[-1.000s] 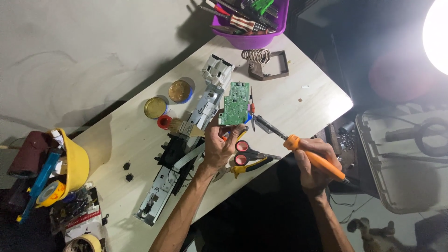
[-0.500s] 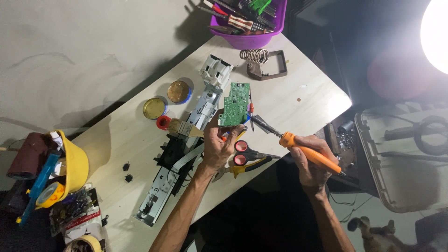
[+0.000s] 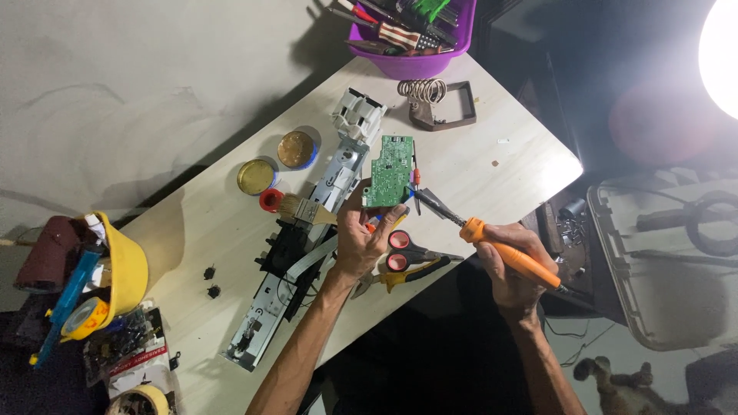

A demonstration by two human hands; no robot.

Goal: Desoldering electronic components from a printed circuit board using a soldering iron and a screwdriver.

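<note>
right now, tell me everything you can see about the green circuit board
The green circuit board is a small, roughly rectangular panel, matte green with tiny components and pale solder dots across its face. It stands raised above the pale wooden table, long side running away from the camera, its face turned up toward the camera. The left hand pinches its lower edge with the fingertips. The dark metal tip of an orange-handled soldering iron, held in the right hand, points at its lower right corner; actual contact cannot be told.
</note>
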